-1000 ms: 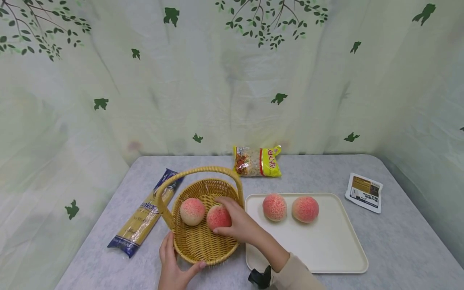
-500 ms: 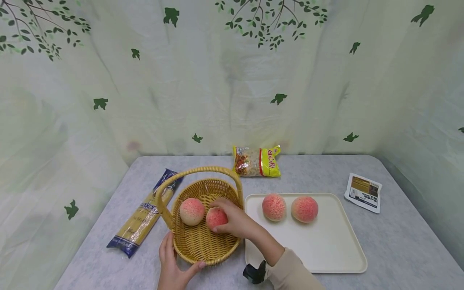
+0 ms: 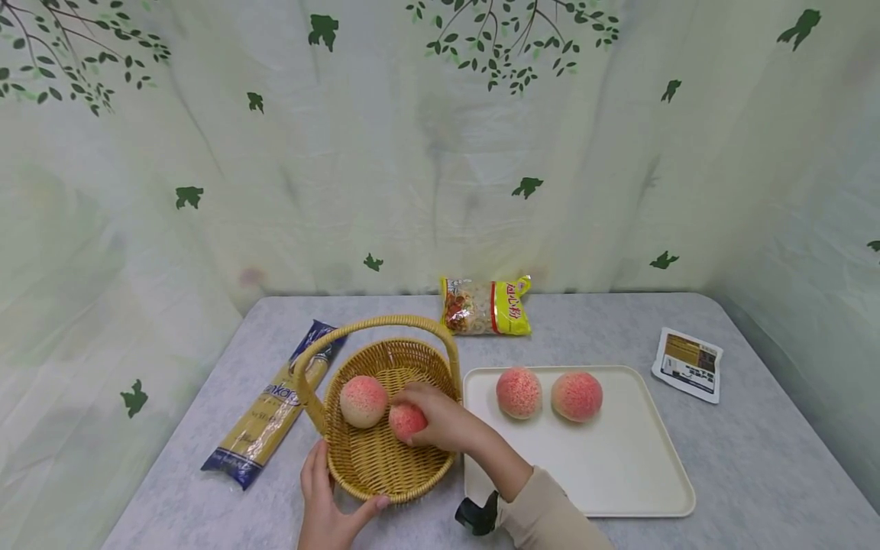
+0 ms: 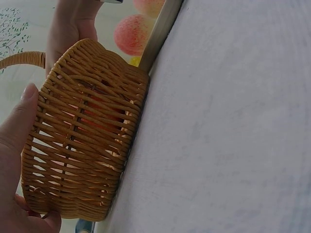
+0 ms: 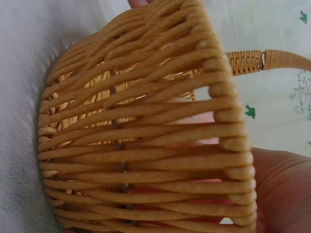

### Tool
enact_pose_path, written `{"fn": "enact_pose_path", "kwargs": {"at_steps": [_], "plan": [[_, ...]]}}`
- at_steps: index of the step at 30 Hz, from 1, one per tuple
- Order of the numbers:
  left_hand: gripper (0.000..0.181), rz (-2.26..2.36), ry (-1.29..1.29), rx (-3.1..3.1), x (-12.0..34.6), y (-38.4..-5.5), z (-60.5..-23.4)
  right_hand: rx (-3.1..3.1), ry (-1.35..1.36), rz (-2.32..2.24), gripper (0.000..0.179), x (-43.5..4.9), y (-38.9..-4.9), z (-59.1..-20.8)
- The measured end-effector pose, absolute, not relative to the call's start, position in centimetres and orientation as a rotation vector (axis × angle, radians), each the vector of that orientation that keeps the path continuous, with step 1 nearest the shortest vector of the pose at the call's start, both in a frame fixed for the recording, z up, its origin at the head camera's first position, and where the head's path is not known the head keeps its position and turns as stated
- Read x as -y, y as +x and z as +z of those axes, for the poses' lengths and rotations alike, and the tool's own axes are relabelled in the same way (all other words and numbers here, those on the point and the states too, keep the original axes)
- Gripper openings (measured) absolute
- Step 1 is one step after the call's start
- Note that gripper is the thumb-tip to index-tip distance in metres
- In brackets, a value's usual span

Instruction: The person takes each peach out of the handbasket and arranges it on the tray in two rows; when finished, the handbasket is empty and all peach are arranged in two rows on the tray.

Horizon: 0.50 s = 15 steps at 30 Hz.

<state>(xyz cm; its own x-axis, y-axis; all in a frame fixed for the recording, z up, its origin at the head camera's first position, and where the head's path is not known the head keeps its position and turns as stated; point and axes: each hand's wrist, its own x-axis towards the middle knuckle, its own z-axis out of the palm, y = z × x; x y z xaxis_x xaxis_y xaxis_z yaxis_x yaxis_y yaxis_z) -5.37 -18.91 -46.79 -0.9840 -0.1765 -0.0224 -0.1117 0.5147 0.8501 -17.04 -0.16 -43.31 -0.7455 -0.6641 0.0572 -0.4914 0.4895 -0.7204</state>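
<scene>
A wicker basket [image 3: 388, 475] with a tall arched handle stands on the table left of the tray. My left hand [image 3: 326, 506] holds its near left side, the thumb [image 4: 22, 114] against the rim in the left wrist view. Inside the basket my right hand [image 3: 445, 420] grips a pink peach [image 3: 406, 422], covering its right side. Beside it, to the left, lies another pink and cream peach [image 3: 363, 402]. Through the weave in the right wrist view only patches of pink show. Two more peaches [image 3: 519, 393] [image 3: 577, 397] rest on the tray's far part.
A cream rectangular tray [image 3: 584, 473] lies right of the basket, under my right forearm. A blue-ended pasta pack [image 3: 257, 431] lies at the left, partly behind the basket handle. A yellow food bag [image 3: 484, 307] is at the back; a white pouch [image 3: 687, 365] lies far right.
My right hand has shifted slightly left and toward me inside the basket with the peach, and its fingers now cover more of it. My left hand and the basket stay put.
</scene>
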Motion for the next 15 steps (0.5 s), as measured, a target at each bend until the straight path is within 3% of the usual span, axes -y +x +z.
{"fn": "enact_pose_path", "kwargs": {"at_steps": [9, 15], "plan": [[0.119, -1.492, 0.249, 2.670, 18.9, -5.3, -46.9, -2.654, -0.988, -0.915, 0.059, 0.8, -16.4, -43.7], [0.118, -1.480, 0.252, 2.679, 18.8, -5.3, -46.7, -2.651, -1.030, -1.052, 0.059, 0.3, -15.9, -43.7]]}}
